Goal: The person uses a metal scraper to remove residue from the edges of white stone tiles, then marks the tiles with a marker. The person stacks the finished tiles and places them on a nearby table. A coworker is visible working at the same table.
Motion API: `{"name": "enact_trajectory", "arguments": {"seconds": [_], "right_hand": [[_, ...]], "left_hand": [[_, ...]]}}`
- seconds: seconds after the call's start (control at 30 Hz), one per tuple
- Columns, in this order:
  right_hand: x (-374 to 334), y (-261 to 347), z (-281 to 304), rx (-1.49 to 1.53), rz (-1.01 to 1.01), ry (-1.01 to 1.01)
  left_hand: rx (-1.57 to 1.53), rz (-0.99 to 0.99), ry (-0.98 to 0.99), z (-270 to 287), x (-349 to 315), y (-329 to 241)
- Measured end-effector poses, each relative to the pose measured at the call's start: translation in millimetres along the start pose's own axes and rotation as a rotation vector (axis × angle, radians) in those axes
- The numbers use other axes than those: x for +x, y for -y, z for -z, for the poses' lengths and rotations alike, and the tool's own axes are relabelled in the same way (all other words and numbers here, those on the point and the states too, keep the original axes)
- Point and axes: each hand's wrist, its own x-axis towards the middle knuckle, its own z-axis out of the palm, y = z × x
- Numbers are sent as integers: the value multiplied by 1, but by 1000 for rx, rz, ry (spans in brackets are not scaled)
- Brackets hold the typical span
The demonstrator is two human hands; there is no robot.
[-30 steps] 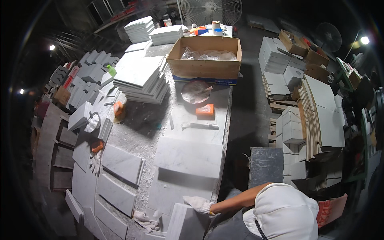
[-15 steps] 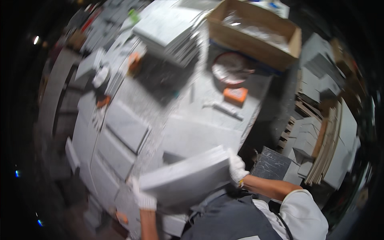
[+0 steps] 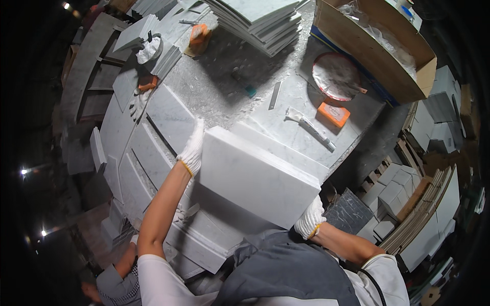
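Observation:
A thick stack of white marble tiles (image 3: 255,178) is held tilted between both of my gloved hands, above the worktable close to my body. My left hand (image 3: 193,145) presses along its left end, fingers pointing away from me. At the lower right corner, my right hand (image 3: 310,218) grips the other end; its fingertips are partly hidden by the tiles. Just beyond the stack, a flat marble tile (image 3: 278,148) lies on the table. More marble tiles (image 3: 166,111) lie left of my left hand.
Farther off stand a tall tile stack (image 3: 260,25) and a cardboard box (image 3: 372,46) with clear plastic. A round paste-smeared container (image 3: 335,76), orange block (image 3: 334,113), tube (image 3: 316,133) and metal strip (image 3: 274,96) lie right. Another person's arm (image 3: 125,262) shows at lower left.
The tile stack has turned, its left end swinging away from me and its right end coming nearer. My left hand has moved forward with it. The whole view has shifted too.

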Motion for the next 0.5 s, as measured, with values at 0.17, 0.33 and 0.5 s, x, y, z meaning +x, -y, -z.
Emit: {"name": "enact_trajectory", "arguments": {"seconds": [0.17, 0.33, 0.5], "right_hand": [[1, 3, -10, 27, -14, -41], [-1, 8, -14, 47, -8, -145], [-27, 11, -24, -1280, 175, -411]], "left_hand": [[283, -21, -52, -8, 32, -7], [887, -195, -377, -11, 43, 3], [999, -134, -442, -14, 41, -3]]}}
